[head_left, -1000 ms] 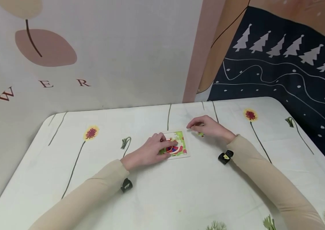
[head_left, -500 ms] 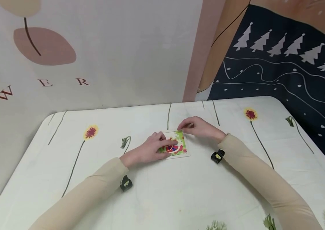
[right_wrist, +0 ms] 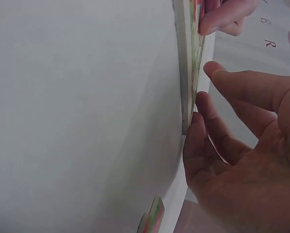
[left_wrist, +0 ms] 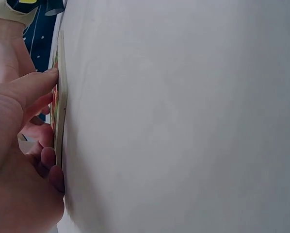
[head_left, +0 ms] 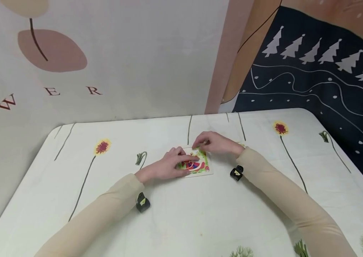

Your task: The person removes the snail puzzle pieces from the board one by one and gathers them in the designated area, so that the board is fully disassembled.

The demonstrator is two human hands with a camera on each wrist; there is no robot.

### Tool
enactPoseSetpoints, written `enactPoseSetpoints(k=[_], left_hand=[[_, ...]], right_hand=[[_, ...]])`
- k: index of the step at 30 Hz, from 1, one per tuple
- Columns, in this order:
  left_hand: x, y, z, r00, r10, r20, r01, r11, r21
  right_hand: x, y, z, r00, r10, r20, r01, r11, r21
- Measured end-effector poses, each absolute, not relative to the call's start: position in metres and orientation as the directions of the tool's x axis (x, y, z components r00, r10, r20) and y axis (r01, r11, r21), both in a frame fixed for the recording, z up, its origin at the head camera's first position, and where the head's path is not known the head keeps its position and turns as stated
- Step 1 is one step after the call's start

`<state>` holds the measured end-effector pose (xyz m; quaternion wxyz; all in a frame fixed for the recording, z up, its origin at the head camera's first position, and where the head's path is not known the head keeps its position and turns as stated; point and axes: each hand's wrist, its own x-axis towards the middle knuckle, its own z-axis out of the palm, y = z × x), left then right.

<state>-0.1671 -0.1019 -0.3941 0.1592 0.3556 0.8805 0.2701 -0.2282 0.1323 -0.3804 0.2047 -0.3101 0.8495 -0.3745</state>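
Note:
A square picture puzzle board (head_left: pixel 202 168), with a red, blue and green picture and a pale rim, lies on the table. My left hand (head_left: pixel 169 166) rests on its left part, one finger straight across the picture and the thumb at the front edge. Its other fingers bend against the board's side in the left wrist view. My right hand (head_left: pixel 216 143) reaches to the back right corner. In the right wrist view its fingertips (right_wrist: pixel 201 99) touch the board's edge, with the thumb apart from them and nothing visible between.
A small colourful puzzle piece (head_left: pixel 241 144) lies beside my right wrist and shows low in the right wrist view. The white tablecloth (head_left: pixel 175 221) has printed flowers. A pale printed curtain (head_left: pixel 142 64) hangs behind the table, with a dark tree-patterned cloth (head_left: pixel 306 78) at right.
My right hand has moved left, from beside the board to its back right corner. The piece near the right wrist has come into view. My left hand stays on the board.

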Motion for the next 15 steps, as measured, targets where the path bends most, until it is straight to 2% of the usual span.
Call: enactPoseSetpoints(k=[15], left_hand=[[-0.1696, -0.1006, -0.3954, -0.706, 0.698, -0.123, 0.504, 0.616, 0.605]], right_hand=[[-0.2255, 0.1313, -0.3791, -0.711, -0.683, -0.166, -0.374, 0.568, -0.733]])
